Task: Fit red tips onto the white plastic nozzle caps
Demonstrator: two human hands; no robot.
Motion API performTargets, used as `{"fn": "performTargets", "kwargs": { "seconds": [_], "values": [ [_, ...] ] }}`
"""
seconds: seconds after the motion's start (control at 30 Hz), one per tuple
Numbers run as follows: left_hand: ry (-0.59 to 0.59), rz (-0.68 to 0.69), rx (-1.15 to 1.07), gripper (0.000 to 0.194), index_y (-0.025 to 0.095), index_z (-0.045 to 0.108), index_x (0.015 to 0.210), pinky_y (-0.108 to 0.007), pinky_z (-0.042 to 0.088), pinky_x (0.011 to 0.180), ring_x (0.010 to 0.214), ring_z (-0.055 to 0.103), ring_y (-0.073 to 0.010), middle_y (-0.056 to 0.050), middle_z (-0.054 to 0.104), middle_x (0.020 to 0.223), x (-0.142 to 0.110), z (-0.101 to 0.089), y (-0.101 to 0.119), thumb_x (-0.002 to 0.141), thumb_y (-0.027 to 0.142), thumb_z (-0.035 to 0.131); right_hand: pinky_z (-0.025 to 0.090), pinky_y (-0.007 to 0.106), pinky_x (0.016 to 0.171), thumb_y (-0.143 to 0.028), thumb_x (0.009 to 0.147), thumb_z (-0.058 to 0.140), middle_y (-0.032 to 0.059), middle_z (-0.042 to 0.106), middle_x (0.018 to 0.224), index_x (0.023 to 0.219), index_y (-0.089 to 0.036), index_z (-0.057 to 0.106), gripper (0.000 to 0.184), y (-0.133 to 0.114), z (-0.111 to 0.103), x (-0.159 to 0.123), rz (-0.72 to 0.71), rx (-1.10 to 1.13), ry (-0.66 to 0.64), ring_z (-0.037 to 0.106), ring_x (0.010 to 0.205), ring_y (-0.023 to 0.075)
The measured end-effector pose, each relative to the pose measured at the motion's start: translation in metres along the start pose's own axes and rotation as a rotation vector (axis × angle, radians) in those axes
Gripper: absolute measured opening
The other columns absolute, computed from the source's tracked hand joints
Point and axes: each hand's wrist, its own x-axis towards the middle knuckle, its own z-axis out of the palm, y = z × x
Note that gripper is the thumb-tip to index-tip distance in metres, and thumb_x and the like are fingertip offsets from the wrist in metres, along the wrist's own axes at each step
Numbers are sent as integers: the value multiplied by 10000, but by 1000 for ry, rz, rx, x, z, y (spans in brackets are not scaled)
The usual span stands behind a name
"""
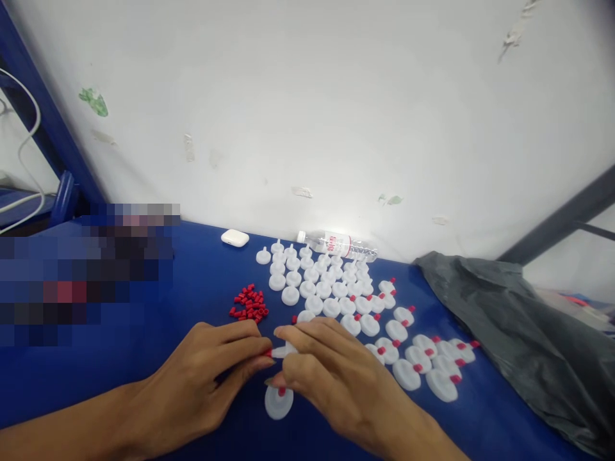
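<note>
My left hand [214, 374] pinches a small red cap [268, 353] between thumb and fingertips. The cap meets the narrow spout of a translucent white plastic nozzle lid [290, 349], which my right hand [336, 378] grips by its wide end, mostly hidden by the fingers. Just below the hands lies a round white lid with a red cap [278, 404]. A loose pile of red caps [248, 304] sits beyond my left hand. Past my right hand are several uncapped white lids [290, 296], spouts up, and several red-capped ones [406, 374] spread to the right.
A clear plastic bottle [339, 244] lies on its side by the wall, with a white rounded case [235, 238] to its left. Dark grey plastic sheeting [519, 333] covers the right side of the blue surface [192, 275]. Blurred blocks hide the far left.
</note>
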Motion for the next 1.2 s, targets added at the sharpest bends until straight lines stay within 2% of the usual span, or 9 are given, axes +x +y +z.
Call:
{"fn": "performTargets", "kwargs": {
  "seconds": [0.07, 0.2, 0.27, 0.4, 0.57, 0.77, 1.03, 1.13, 1.2],
  "values": [
    [-42, -30, -31, 241, 273, 663, 1099, -268, 490, 553, 637, 724, -105, 45, 755, 869, -1, 0, -4, 1193, 292, 443, 658, 305, 977, -139, 1134, 568, 52, 841, 1165, 1147, -192, 685, 129, 4, -2, -1, 16, 6, -33, 792, 1013, 170],
    [-35, -20, 84, 173, 284, 659, 1237, -289, 495, 554, 660, 732, -118, 29, 773, 1014, -3, -4, -15, 1152, 265, 510, 658, 345, 1005, -82, 1107, 559, 94, 813, 1286, 1295, -192, 690, 254, 21, -13, -9, 109, -96, -82, 794, 1141, 214],
    [-57, -35, 167, 172, 285, 658, 1184, -310, 488, 547, 653, 727, -135, 21, 765, 1033, -5, -6, -19, 1133, 236, 500, 655, 360, 1000, -106, 1106, 578, 88, 816, 1261, 1260, -214, 692, 221, 31, -19, -13, 165, -111, -70, 798, 1118, 218],
    [-193, -95, 269, 191, 283, 655, 1126, -351, 480, 558, 670, 728, -180, 5, 747, 1039, -11, -7, -22, 1118, 258, 465, 628, 420, 1025, -173, 1096, 634, 66, 813, 1181, 1151, -256, 709, 124, 47, -29, -19, 259, -113, -47, 785, 1096, 235],
    [-270, -121, 312, 313, 281, 676, 1097, -362, 445, 554, 675, 732, -188, 2, 751, 1019, -22, 2, -28, 1146, 234, 370, 607, 473, 880, -267, 1078, 689, 43, 775, 987, 1043, -251, 760, 81, 57, -30, -24, 327, -146, -176, 741, 879, 251],
    [-241, -78, 271, 312, 282, 661, 1077, -350, 431, 521, 653, 753, -183, 12, 753, 978, -19, 2, -30, 1176, 285, 366, 606, 508, 795, -283, 1044, 747, 44, 794, 897, 1031, -247, 758, 40, 64, -30, -28, 239, -97, -249, 737, 825, 283],
    [-142, -72, 186, 148, 277, 638, 1100, -321, 480, 518, 580, 742, -161, 45, 787, 915, -9, -6, -20, 1128, 244, 496, 579, 525, 887, -325, 1126, 620, 45, 857, 1033, 1163, -272, 775, 168, 65, -35, -28, 265, -156, -289, 760, 928, 294],
    [-113, -87, 122, 108, 268, 643, 1098, -288, 494, 522, 515, 698, -130, 70, 777, 828, -8, -7, -18, 1105, 225, 545, 571, 545, 941, -281, 1147, 565, 46, 867, 1079, 1206, -250, 768, 214, 63, -33, -29, 273, -138, -365, 767, 992, 300],
    [-109, -104, 76, 108, 268, 656, 1088, -261, 510, 528, 511, 691, -111, 76, 785, 839, -8, -7, -17, 1104, 225, 558, 557, 568, 996, -248, 1152, 546, 53, 863, 1095, 1236, -235, 753, 224, 62, -31, -29, 284, -141, -369, 775, 1016, 302]
  ]
}}
